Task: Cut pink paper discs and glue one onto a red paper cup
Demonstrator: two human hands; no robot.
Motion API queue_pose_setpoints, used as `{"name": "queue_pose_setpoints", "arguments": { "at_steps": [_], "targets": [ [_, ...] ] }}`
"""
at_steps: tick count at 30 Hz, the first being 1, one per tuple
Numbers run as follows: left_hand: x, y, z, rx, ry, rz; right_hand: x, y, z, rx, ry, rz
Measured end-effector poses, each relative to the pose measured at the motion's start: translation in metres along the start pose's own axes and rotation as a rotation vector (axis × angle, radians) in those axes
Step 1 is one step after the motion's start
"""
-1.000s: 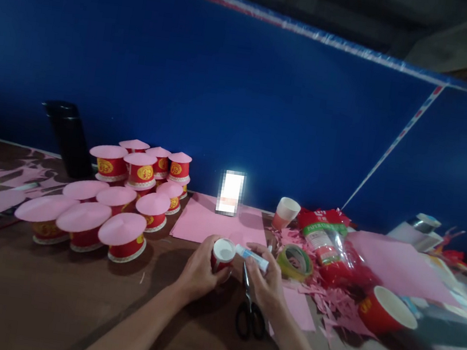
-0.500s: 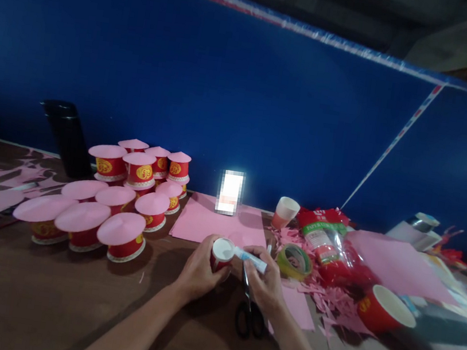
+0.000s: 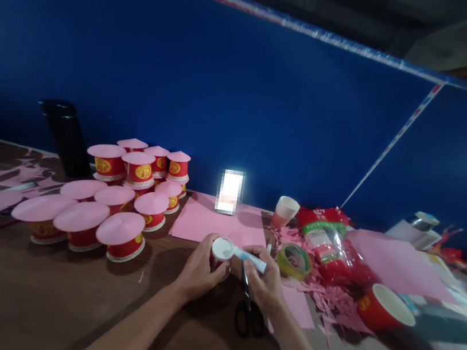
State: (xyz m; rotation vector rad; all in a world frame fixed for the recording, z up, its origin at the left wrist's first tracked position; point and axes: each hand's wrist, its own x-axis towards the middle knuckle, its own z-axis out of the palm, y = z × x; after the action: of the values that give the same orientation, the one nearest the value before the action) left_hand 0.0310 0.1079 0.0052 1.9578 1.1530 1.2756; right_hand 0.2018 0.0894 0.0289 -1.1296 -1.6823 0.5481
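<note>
My left hand (image 3: 198, 271) is wrapped round a red paper cup (image 3: 222, 249) whose white round end faces up. In my right hand (image 3: 265, 275) is a white and blue glue stick (image 3: 250, 258), its tip at the right rim of that white end. Black-handled scissors (image 3: 249, 316) lie on the table under my right hand, their blades partly covered by it. Behind my hands rests a stack of pink paper (image 3: 196, 219). To the left stand several red cups with pink cone tops (image 3: 121, 231).
A blue partition (image 3: 229, 82) rises behind the table. At the right are a tape roll (image 3: 294, 260), a plastic bag of cups (image 3: 328, 240), a lone red cup (image 3: 386, 309) and pink scraps (image 3: 337, 305). A black bottle (image 3: 64, 140) stands at the left.
Almost nothing differs. The glue stick stays against the cup's white end, and both hands hold nearly the same place.
</note>
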Motion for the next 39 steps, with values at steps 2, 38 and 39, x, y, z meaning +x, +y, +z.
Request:
{"name": "queue_pose_setpoints", "arguments": {
  "at_steps": [2, 38, 39],
  "targets": [
    [-0.0001, -0.0007, 0.0011, 0.021, 0.032, 0.052, 0.0001, 0.0003, 0.0003, -0.004, 0.000, 0.000],
    [-0.0005, 0.0032, 0.0016, 0.167, 0.102, 0.187, -0.0008, 0.0068, -0.0007, 0.040, -0.018, 0.057],
    [-0.0006, 0.0034, 0.0015, 0.165, 0.104, 0.184, -0.0011, 0.0076, -0.0007, 0.048, -0.006, 0.071]
  ]
}}
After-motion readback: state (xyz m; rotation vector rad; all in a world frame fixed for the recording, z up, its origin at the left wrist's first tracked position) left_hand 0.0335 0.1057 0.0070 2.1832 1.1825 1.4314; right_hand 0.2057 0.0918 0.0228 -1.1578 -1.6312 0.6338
